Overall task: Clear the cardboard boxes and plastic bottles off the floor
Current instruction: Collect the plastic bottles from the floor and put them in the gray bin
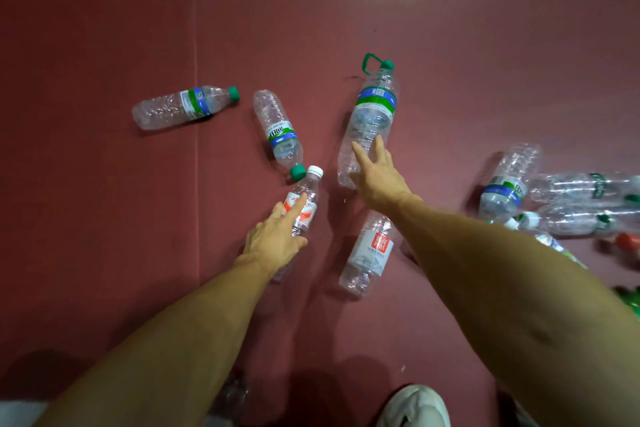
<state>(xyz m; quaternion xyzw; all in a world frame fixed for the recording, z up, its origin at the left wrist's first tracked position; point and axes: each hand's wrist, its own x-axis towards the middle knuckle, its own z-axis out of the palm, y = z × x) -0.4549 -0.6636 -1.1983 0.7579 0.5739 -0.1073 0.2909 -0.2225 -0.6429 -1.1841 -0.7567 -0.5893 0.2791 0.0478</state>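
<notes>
Several empty clear plastic bottles lie on a dark red floor (104, 201). My left hand (273, 236) wraps a small white-capped bottle with a red and white label (308, 198), index finger stretched along it. My right hand (375, 173) has its fingers spread and rests on the lower end of a large bottle with a green carry handle (375, 107). A bottle with a red square label (369, 253) lies partly under my right forearm. Two green-capped bottles (183, 107) (278, 132) lie further left. No cardboard box is in view.
A heap of more clear bottles (505, 184) (585, 218) lies at the right edge, with red and green scraps beside it. My white shoe (412, 406) shows at the bottom. A floor seam (196, 45) runs vertically on the left.
</notes>
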